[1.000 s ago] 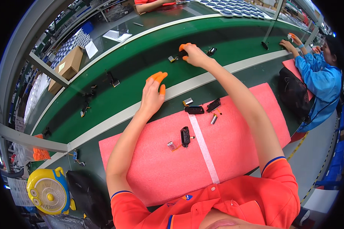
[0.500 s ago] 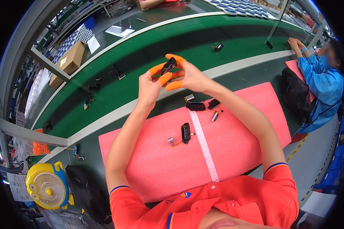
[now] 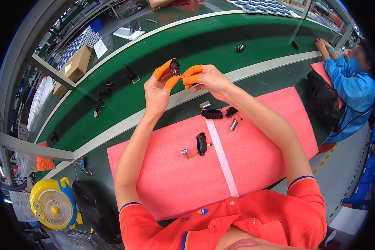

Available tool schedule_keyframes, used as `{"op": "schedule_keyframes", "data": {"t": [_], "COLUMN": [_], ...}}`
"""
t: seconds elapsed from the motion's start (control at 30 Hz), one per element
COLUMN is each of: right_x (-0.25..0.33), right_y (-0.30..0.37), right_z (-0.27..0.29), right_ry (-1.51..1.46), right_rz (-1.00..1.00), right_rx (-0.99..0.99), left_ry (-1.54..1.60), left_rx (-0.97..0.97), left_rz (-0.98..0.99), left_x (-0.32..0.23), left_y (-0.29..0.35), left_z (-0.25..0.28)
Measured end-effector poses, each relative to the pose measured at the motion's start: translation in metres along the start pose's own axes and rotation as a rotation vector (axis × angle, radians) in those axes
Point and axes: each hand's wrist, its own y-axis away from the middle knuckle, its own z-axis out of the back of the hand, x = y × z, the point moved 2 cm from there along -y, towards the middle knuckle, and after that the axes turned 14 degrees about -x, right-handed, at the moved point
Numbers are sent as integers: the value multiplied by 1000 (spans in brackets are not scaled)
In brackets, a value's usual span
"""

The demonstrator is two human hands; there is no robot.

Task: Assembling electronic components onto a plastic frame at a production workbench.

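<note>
Orange finger cots cover several fingertips on both hands. My left hand [image 3: 157, 93] grips a small black plastic housing [image 3: 175, 66] upright between thumb and fingers, above the green conveyor belt. Beside the housing's lower end, my right hand [image 3: 210, 81] has thumb and fingers pinched together; what lies between them is too small to make out. On the pink foam mat [image 3: 262, 141] sits another black housing [image 3: 201, 144], wired to a silver battery [image 3: 186, 153]. At the mat's far edge lie two more black housings [image 3: 212, 114] with silver batteries [image 3: 233, 124].
The green belt [image 3: 154, 54] runs across behind a pale rail, carrying several spaced-out black assemblies [image 3: 131, 75]. A yellow fan [image 3: 54, 206] and a black bag [image 3: 93, 208] are at the left. To the right, a person in blue [image 3: 350, 91] works beside a black bag [image 3: 323, 98].
The black housing has shifted slightly left and turned more upright in my left hand. My right fingers have come down from its top to a pinch beside its lower end.
</note>
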Motion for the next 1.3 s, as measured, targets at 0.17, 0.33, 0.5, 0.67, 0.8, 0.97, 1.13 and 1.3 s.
{"op": "schedule_keyframes", "data": {"t": [0.17, 0.33, 0.5, 0.67, 0.8, 0.97, 1.13, 1.3], "right_x": [-4, 4, 7, 3, 4, 13, 14, 10], "right_y": [0, 4, 5, 6, 7, 9, 6, 8], "right_z": [0, 2, 5, 6, 10, 11, 13, 9], "right_ry": [226, 415, 430, 540, 531, 545, 530, 675], "right_rz": [521, 772, 740, 766, 771, 760, 773, 913], "right_rx": [-183, -259, -237, -291, -275, -264, -241, -296], "left_ry": [237, 327, 332, 297, 335, 400, 416, 405], "left_rx": [80, 70, 90, 90, 145, 96, 77, 85], "left_rz": [347, 467, 526, 497, 563, 639, 658, 697], "left_x": [6, 10, 9, 10, 12, 12, 16, 23], "left_y": [-7, -4, -4, 3, 0, -2, -3, -1], "left_z": [4, -1, -1, -8, -8, -7, -6, -6]}}
